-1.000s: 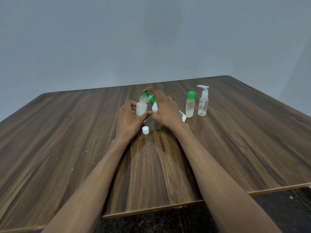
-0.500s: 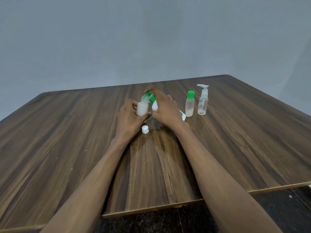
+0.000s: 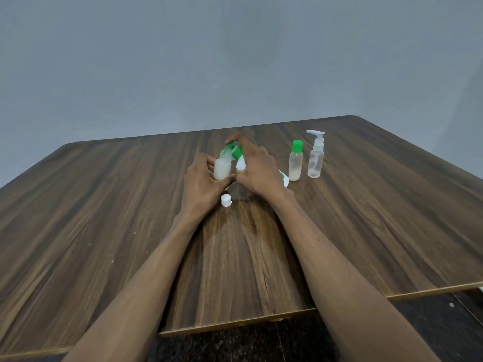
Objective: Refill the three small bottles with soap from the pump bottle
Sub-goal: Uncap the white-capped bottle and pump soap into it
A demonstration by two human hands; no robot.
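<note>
Now the left hand (image 3: 202, 178) grips a small uncapped bottle (image 3: 222, 169) above the surface (image 3: 104, 205); the right hand's (image 3: 257, 169) fingers wrap the tilted pump bottle (image 3: 239, 158); misaligned, soap could spill.

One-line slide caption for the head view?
Left hand holds small white bottle; right hand tilts green-pump soap bottle over it; loose cap on table.

The table (image 3: 366, 205) under my arms is dark wood-grain laminate with a slight sheen; the small bottle (image 3: 222, 169) I hold is milky, matt plastic. The green-capped bottle (image 3: 295, 163) and spray bottle (image 3: 315, 160) are clear, glossy plastic; the loose cap (image 3: 226, 200) is smooth white plastic.
</note>
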